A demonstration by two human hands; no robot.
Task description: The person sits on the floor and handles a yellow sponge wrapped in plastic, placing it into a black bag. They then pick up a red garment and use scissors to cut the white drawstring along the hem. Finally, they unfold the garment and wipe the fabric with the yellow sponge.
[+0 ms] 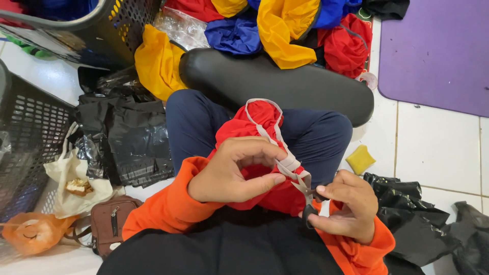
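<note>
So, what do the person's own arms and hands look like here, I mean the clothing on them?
Both arms wear long bright orange sleeves of soft fabric, bunched into folds at the wrists. The left hand and the right hand are bare: no gloves, and no rings or watch can be seen. The fingers have short, plain nails. No markings show on the sleeves.
</note>
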